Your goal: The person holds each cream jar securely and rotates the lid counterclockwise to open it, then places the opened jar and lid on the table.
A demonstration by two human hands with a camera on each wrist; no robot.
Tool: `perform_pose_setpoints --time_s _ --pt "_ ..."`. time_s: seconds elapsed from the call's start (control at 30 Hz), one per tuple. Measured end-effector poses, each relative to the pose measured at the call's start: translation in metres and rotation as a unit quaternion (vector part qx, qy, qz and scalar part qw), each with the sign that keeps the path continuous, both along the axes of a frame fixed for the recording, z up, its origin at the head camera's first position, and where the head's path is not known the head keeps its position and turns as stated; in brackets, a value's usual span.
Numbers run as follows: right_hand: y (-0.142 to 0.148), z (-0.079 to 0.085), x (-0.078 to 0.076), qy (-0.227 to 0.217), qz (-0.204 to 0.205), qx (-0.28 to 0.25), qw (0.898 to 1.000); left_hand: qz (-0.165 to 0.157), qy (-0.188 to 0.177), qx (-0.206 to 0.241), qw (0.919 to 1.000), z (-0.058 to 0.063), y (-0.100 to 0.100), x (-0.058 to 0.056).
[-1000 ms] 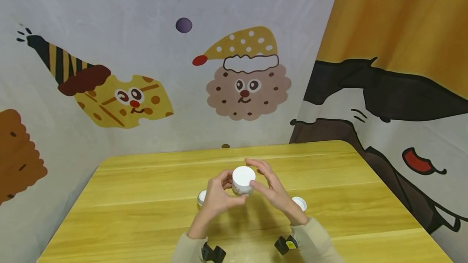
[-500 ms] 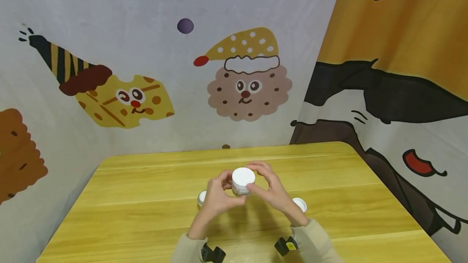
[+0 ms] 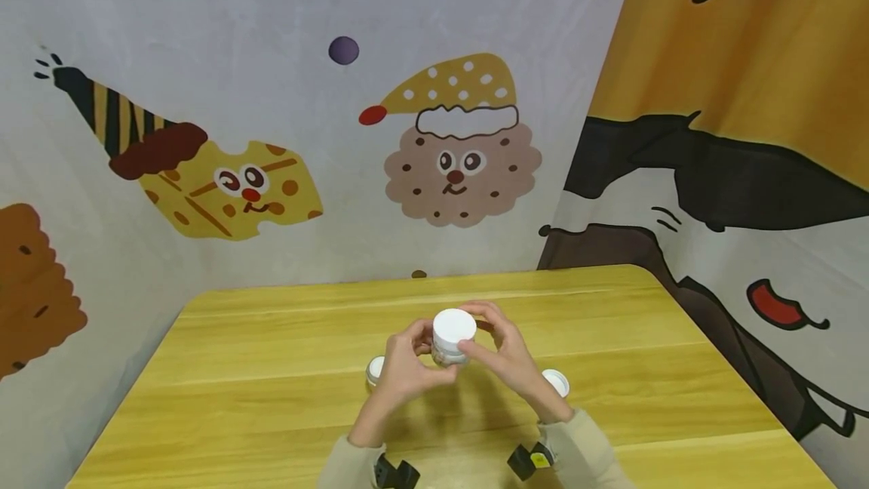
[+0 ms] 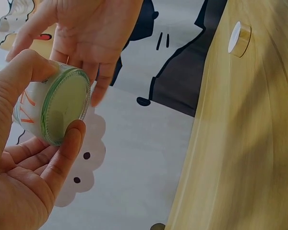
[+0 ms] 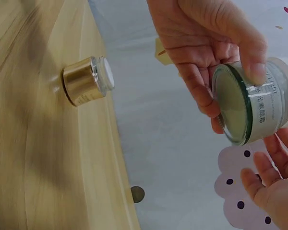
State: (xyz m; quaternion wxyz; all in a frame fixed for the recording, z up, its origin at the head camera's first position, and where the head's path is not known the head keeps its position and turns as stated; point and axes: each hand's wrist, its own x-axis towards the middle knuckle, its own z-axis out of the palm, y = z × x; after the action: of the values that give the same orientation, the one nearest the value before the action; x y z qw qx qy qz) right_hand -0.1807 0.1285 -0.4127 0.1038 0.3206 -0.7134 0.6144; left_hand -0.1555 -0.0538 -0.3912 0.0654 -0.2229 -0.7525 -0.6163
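A cream jar [image 3: 449, 351] with a clear base, a printed label and a white lid [image 3: 454, 327] is held up over the table. My left hand [image 3: 409, 368] grips its body, thumb on one side and fingers on the other; the glass bottom faces the left wrist camera. The right hand [image 3: 504, 352] has its thumb on the lid's near edge and curled fingers at its far side, pinching the lid. In the right wrist view, the left hand [image 5: 216, 43] wraps the jar, and the right hand [image 5: 273, 187] is partly cut off by the frame edge.
A gold jar [image 5: 82, 81] with a white top stands on the wooden table [image 3: 271, 368], left of the hands and partly hidden behind the left one in the head view. At the right lies a loose gold lid [image 4: 240, 39] with its white inside showing. Cartoon-printed cloth hangs behind.
My right fingers, spread beside the lid at first, have bent in and now pinch it. The left hand keeps its hold on the jar, nearly still.
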Motion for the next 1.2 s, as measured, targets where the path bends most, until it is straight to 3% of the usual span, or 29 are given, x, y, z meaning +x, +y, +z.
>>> perform_pose_setpoints --time_s 0.2,0.47,0.83,1.07,1.2 --pt "0.001 0.003 0.001 -0.005 0.009 -0.066 0.998 0.003 0.008 -0.003 1.0 -0.001 -0.001 0.0" --pt "0.005 0.005 0.002 0.023 0.029 -0.107 0.994 0.009 0.001 -0.007 0.9999 -0.002 -0.004 0.001" --pt "0.014 0.003 0.004 0.02 -0.013 -0.126 0.992 0.023 -0.001 -0.016 0.9996 -0.002 -0.004 -0.001" --pt "0.024 -0.001 0.006 0.028 -0.031 -0.113 0.993 0.03 -0.004 -0.009 0.9995 -0.032 -0.003 -0.016" --pt "0.029 -0.002 0.008 0.034 -0.024 -0.115 0.992 0.029 0.004 -0.006 0.9996 -0.037 -0.004 -0.019"
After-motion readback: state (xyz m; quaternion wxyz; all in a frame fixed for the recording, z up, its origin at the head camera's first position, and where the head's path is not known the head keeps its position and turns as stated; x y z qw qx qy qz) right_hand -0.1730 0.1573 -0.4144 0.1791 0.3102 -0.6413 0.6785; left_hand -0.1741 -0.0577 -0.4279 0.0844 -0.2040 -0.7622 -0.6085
